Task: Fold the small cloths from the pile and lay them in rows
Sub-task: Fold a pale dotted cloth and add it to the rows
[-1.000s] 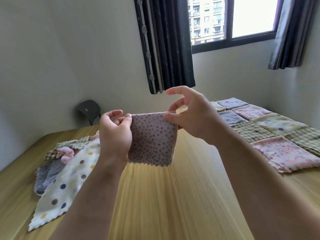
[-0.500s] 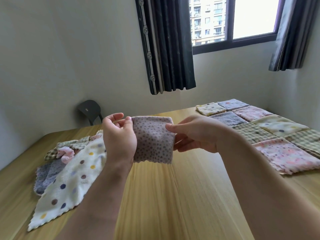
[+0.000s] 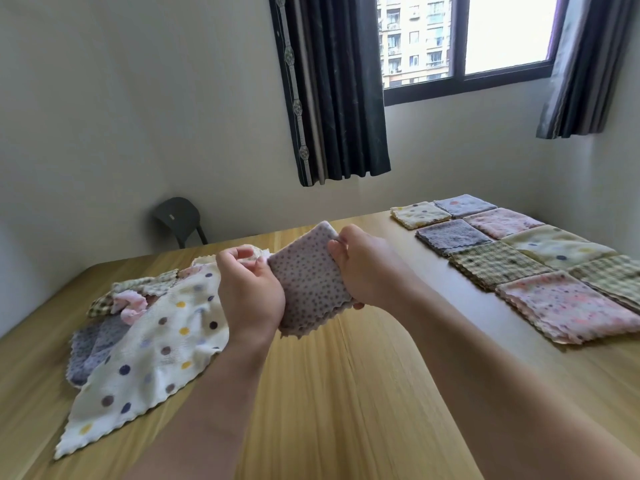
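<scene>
The dotted mauve cloth [image 3: 308, 282] is up off the table [image 3: 346, 393], held between both hands and already folded down to a small square, its scalloped edges hanging at the bottom. The left hand [image 3: 249, 292] pinches its left edge with curled fingers [image 3: 239, 254]. The right hand [image 3: 367, 268] grips the right side, its fingers [image 3: 337, 244] curled round the cloth.

By my reading this piece is folded, or one tidy short of it, and only needs setting down. Its place would be with the folded squares [image 3: 495, 263] on the right of the table. Eight of these show, edge to edge in two rows that run to the picture's border (more may lie beyond it).

To the left, the pile [image 3: 138, 299] is not used up. A white polka-dot cloth [image 3: 149, 341] lies spread on top, with lilac, checked and pink pieces showing from under it, so at least four are left to fold. I judge the job to be past halfway.
</scene>
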Tool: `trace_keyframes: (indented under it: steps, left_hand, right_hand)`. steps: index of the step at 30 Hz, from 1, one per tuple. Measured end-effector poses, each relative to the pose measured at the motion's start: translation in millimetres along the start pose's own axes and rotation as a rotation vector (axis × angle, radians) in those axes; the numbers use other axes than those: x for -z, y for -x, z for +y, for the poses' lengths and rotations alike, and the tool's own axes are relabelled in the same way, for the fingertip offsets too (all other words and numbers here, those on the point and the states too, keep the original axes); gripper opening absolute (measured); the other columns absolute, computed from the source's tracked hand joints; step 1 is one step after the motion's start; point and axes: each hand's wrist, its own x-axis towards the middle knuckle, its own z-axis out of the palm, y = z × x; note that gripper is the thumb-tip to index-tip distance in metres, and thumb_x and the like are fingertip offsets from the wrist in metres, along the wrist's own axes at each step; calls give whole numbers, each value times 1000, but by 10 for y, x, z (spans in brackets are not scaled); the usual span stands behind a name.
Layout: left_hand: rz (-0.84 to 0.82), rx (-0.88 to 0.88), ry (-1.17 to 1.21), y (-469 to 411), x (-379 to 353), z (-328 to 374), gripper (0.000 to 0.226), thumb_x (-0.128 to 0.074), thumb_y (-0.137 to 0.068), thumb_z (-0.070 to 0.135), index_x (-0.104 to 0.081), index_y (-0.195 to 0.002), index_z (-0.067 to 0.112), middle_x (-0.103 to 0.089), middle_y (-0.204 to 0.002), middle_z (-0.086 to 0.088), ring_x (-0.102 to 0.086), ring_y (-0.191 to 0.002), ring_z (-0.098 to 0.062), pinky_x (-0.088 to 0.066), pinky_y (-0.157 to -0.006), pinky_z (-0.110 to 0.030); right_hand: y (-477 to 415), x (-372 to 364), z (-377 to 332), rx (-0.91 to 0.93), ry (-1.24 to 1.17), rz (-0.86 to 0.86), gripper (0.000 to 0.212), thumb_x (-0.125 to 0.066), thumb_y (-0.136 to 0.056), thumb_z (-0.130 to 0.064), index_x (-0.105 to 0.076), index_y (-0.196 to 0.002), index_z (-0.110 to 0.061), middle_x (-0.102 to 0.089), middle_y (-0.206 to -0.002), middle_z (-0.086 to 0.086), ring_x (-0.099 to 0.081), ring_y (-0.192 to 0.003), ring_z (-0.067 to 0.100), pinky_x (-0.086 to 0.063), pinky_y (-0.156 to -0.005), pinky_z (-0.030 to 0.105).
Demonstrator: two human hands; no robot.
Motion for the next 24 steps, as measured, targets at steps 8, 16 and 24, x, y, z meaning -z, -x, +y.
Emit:
trace_keyframes:
  steps: [8,16,24]
  left_hand:
    - [-293,259,-44,39,-59,-183,19,-59,-101,22,-49,-115,16,-62,-104,2,-61,-94,-17,-56,-84,-38]
    - [-752,-224,-630,193,-72,-144,21,-61,-93,22,-68,-113,25,-61,-118,4,-61,-97,-11,-52,-81,-27]
    - [-1140,-321,-727,204,-24,-22,15,-68,-89,26,-80,-98,23,-75,-93,12,-67,-86,-4,-58,-80,-30]
  right_hand:
    - [-65,-55,192,-207,112,-144,32,-44,-107,-35,-45,-123,-8,-65,-97,16,-69,-57,22,-49,-39,27]
    - [-156,-112,410,-216,631,-359,7,-65,-91,-14,-64,-93,-7,-64,-88,7,-61,-74,23,-51,-58,29]
    - [-101,-272,428,-140,697,-531,25,-81,-80,-25,-74,-96,-7,-72,-85,5,-68,-78,23,-56,-69,31]
